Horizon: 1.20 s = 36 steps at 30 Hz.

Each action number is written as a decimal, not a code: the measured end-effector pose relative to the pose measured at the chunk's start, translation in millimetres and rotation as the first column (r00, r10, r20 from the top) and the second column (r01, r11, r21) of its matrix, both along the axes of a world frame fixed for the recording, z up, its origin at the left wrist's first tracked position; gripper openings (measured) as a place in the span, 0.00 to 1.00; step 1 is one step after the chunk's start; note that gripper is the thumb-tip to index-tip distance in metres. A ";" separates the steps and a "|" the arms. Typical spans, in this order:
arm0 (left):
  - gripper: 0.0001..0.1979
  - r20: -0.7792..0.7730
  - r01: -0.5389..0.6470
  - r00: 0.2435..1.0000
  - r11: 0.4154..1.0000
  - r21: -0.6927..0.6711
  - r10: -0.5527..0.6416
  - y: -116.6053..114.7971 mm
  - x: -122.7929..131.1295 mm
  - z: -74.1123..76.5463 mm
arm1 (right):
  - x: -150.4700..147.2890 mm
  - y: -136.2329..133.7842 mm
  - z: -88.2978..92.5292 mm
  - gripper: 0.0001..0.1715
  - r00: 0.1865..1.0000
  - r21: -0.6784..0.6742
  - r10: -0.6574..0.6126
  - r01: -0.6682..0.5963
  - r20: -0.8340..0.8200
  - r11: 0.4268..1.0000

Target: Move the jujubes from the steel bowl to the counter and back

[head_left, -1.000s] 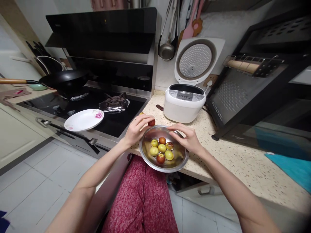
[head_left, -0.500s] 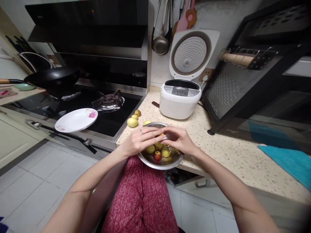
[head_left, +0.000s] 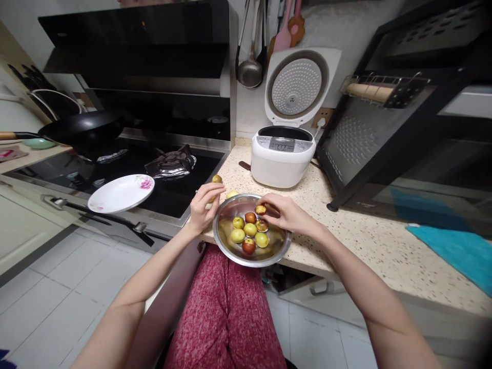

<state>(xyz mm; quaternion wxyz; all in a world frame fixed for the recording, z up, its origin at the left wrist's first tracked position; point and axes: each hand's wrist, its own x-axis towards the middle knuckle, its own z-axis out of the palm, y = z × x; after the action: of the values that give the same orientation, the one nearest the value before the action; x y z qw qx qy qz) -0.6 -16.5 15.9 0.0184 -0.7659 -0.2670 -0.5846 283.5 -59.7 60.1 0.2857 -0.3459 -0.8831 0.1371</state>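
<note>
Speckled kitchen desk (head_left: pixel 369 241), beside a black stove (head_left: pixel 207 164), carries a steel bowl (head_left: pixel 275 246) jutting over its front edge, seven fruits (head_left: pixel 250 230) in yellow, green and red resting on the bottom. Above the bowl's far right wall, a person's right hand (head_left: pixel 288 212) has a browned fruit (head_left: pixel 260 210) in its grip, pinched between thumb and fingers. The left hand (head_left: pixel 203 210) hangs just outside the left rim, fingertips drawn near the thumb; whether they hold anything cannot be told. Close by, an olive fruit (head_left: pixel 217 179) lies near the desk's left edge, a pale yellow fruit (head_left: pixel 231 195) just behind the bowl. Farther back stands a white rice cooker (head_left: pixel 280 166), lid (head_left: pixel 298 87) raised; a white plate (head_left: pixel 121 193) rests at the stove's front edge. Fruit appears to be going into the bowl piece by piece; setting down the pinched one would call for a slight lowering and an easy release. Half a second earlier, the hands met over the bowl, covering some fruit; now they are apart.
</note>
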 end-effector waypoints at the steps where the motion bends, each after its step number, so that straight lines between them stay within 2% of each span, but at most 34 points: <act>1: 0.11 0.014 -0.026 1.000 0.999 -0.021 0.026 4.3 -1.6 -2.5 | 0.7 0.2 0.0 0.12 0.999 -0.012 0.022 -0.021 0.049 1.000; 4: 0.11 0.046 -0.089 0.995 0.994 -0.061 0.092 13.2 -5.1 -5.6 | 2.0 0.4 0.0 0.14 0.989 -0.041 0.045 -0.039 0.138 0.998; 8: 0.13 -0.009 -0.149 0.989 0.974 -0.170 0.149 19.7 -7.1 -7.1 | 3.1 1.6 -1.5 0.15 0.983 -0.032 0.047 -0.042 0.178 0.999; 14: 0.17 -0.141 -0.140 0.985 0.942 -0.306 0.100 25.2 -6.2 -15.4 | 2.5 2.0 -2.9 0.16 0.968 -0.031 0.055 -0.048 0.247 0.998; 20: 0.15 -0.269 -0.227 0.954 0.911 -0.345 0.136 27.3 -8.0 -17.5 | 1.9 2.1 -0.9 0.22 0.972 -0.048 0.080 -0.071 0.220 0.996; 25: 0.18 -0.294 -0.304 0.935 0.879 -0.367 0.200 32.5 -9.6 -17.1 | 1.6 2.1 -1.2 0.16 0.983 -0.011 0.107 -0.107 0.149 0.994; 31: 0.23 -0.468 -0.540 0.814 0.746 -0.390 0.344 37.3 -4.3 -4.8 | 2.2 4.4 -5.3 0.12 0.996 0.126 0.070 -0.076 0.046 0.989; 36: 0.17 -0.632 -0.691 0.684 0.601 -0.402 0.364 43.5 -1.5 9.7 | 1.3 5.4 -8.4 0.11 0.998 0.207 0.053 -0.061 0.045 0.976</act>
<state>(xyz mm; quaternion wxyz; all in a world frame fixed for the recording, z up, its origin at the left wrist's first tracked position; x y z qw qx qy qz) -2.1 27.0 25.6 0.0146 -0.7286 -0.6496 -0.2166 284.8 -54.4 51.7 0.2990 -0.2911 -0.9076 0.0453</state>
